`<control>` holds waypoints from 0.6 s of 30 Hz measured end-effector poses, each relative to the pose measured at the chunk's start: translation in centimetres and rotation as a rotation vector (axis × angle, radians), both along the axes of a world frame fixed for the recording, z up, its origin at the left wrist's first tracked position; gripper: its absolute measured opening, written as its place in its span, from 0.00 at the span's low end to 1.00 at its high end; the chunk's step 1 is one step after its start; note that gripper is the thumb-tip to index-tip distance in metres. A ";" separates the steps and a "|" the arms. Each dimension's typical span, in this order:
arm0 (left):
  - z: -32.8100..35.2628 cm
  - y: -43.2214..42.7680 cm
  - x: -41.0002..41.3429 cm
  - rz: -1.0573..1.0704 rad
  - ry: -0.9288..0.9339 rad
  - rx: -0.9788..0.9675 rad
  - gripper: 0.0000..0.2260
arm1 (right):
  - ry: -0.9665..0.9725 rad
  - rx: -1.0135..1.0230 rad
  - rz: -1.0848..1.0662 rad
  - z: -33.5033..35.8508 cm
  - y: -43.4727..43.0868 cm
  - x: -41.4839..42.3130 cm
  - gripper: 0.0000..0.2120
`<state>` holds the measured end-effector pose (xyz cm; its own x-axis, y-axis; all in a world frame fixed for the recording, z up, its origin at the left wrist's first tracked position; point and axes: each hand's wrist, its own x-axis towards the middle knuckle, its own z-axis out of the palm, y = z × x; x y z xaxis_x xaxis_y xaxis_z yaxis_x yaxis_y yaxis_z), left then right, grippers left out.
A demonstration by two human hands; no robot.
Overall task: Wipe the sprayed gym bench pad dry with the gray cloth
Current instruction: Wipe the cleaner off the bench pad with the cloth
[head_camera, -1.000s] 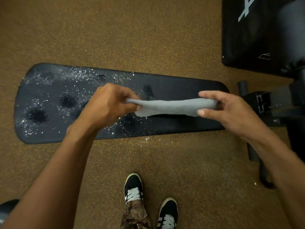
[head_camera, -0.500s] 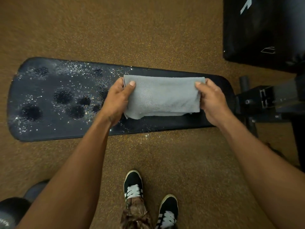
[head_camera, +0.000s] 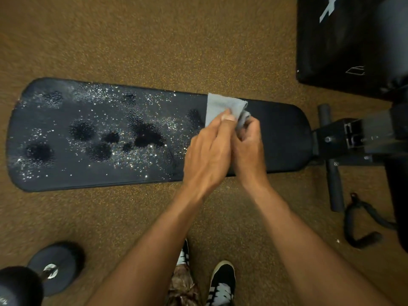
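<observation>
The long black bench pad (head_camera: 282, 138) lies across the view, its left two thirds speckled with spray droplets and dark wet patches. The gray cloth (head_camera: 220, 104) is folded small over the pad's right part, near the far edge. My left hand (head_camera: 207, 151) holds the cloth's left side with the thumb on top. My right hand (head_camera: 248, 142) is pressed against the left hand and pinches the cloth's right fold. Much of the cloth is hidden under both hands.
The bench's black metal frame (head_camera: 353, 138) and a foam roller bar (head_camera: 331, 168) extend right. Another black pad (head_camera: 353, 45) stands at upper right. A black handle strap (head_camera: 362, 224) lies on the brown floor. A dumbbell (head_camera: 53, 268) rests at lower left. My shoes (head_camera: 220, 283) are below.
The cloth, held spread wide between my hands before, has been folded in half. My hands have come together over the pad's right part.
</observation>
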<state>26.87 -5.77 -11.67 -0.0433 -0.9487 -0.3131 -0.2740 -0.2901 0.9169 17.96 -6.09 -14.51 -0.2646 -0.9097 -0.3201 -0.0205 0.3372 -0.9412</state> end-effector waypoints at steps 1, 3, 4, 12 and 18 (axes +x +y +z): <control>0.1 0.0 0.3 -0.043 0.010 0.017 0.26 | -0.127 0.004 -0.033 -0.2 0.0 -0.5 0.14; 0.0 -0.5 1.2 -0.085 0.044 0.053 0.28 | -0.380 0.055 -0.120 -0.6 0.2 -1.7 0.14; -0.2 -0.9 1.7 -0.063 0.060 0.069 0.27 | -0.430 0.105 -0.172 -0.7 0.3 -2.4 0.13; -5.6 -1.9 5.5 -0.133 -0.705 -0.232 0.14 | 0.489 -0.175 0.080 0.5 0.4 -6.2 0.04; -9.2 -0.4 9.6 -0.002 -0.851 -0.326 0.16 | 1.296 -0.036 0.918 -4.1 2.3 -4.9 0.46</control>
<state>36.50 -6.16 -20.87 0.0778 -0.9960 0.0431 -0.8958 -0.0508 0.4415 13.03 -3.82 -18.58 0.2910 -0.9086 -0.2996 -0.9558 -0.2625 -0.1324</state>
